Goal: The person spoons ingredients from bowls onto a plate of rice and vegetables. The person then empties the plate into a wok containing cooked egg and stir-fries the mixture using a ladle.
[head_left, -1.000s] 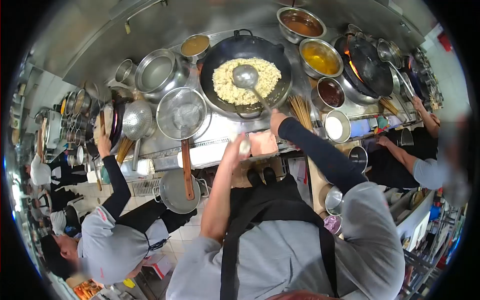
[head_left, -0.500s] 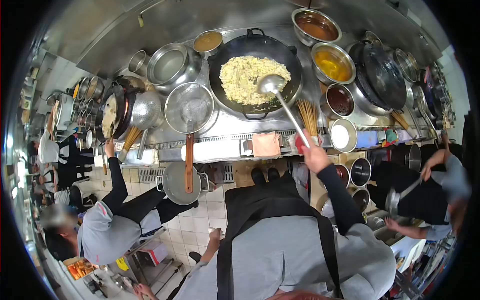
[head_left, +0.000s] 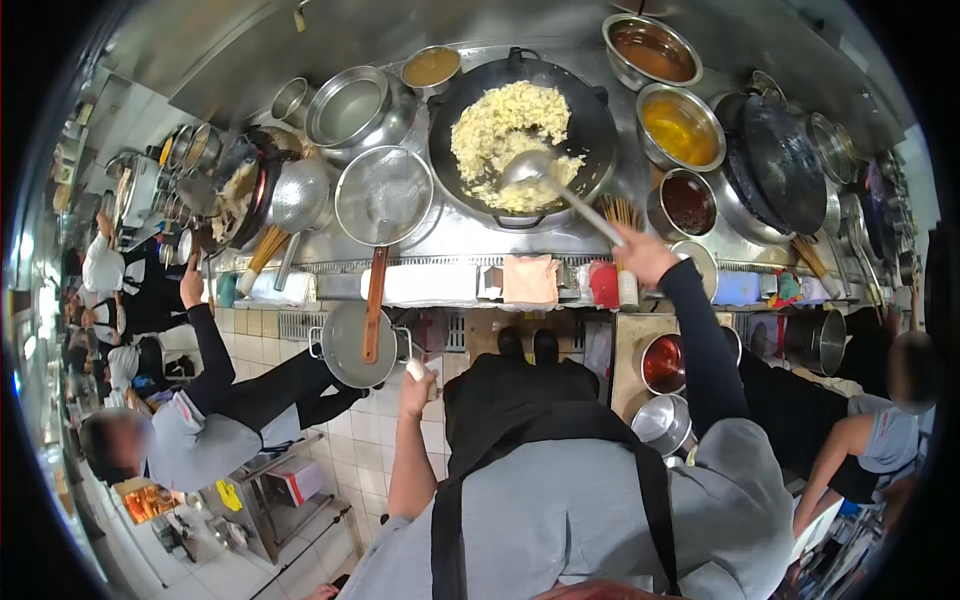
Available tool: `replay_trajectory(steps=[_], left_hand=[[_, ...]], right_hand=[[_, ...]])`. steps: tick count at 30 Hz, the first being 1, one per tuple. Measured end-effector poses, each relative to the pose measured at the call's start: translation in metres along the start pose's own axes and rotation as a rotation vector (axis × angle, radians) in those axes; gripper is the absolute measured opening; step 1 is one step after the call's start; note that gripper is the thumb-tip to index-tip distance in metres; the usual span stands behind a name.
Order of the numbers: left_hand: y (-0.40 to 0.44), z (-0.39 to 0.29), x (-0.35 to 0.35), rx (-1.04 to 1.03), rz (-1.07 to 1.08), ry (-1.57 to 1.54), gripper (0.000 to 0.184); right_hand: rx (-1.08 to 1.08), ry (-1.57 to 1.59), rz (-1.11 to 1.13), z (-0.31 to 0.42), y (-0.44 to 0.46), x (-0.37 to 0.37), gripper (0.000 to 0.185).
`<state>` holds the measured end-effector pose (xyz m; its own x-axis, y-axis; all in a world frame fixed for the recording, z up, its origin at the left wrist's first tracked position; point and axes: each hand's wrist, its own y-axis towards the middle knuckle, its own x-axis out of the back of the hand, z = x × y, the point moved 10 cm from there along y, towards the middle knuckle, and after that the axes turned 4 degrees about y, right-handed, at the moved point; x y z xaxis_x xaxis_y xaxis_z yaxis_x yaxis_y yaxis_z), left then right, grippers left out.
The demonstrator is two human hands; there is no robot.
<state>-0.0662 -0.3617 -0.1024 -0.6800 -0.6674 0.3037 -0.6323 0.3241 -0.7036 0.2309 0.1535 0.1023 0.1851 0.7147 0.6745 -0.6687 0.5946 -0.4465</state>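
Observation:
My right hand (head_left: 643, 256) is closed round the long handle of a metal ladle (head_left: 528, 170). The ladle's bowl sits in a big black wok (head_left: 592, 130), among yellow-white fried rice (head_left: 515, 115) with egg-like pieces. A dark bare patch of wok shows beside the ladle. Lower down, my left hand (head_left: 415, 393) is closed on a small white cloth-like bundle (head_left: 416, 370), apart from the stove. Nearest to that hand is a two-handled pot (head_left: 350, 345), with the wooden handle of a mesh strainer (head_left: 385, 195) reaching over it.
Right of the wok stand bowls of brown liquid (head_left: 655, 52), yellow oil (head_left: 682, 125) and dark sauce (head_left: 688, 200). A bamboo brush (head_left: 622, 215) and folded pink cloth (head_left: 530, 278) lie along the front edge. Co-workers stand left (head_left: 200, 440) and right (head_left: 870, 440).
My right hand and the ladle have drawn toward me, opening a gap in the fried rice. My left hand has risen toward the two-handled pot. The right co-worker has shifted.

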Motion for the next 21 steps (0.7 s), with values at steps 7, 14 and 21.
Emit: replay_trajectory(steps=[7,14,21], left_hand=[[0.066,0.122,0.01,0.076,0.022,0.362,0.055],[0.002,0.109,0.048,0.07,0.065,0.39,0.028],[0.064,0.156,0.093,-0.026,0.117,0.523,0.031]], right_hand=[[-0.036,0.529,-0.155,0.039,0.112,-0.068,0.057],[-0.197,0.674,-0.434,-0.03,0.011,-0.085,0.054],[-0.1,0.128,-0.246,0.025,-0.129,0.013,0.053]])
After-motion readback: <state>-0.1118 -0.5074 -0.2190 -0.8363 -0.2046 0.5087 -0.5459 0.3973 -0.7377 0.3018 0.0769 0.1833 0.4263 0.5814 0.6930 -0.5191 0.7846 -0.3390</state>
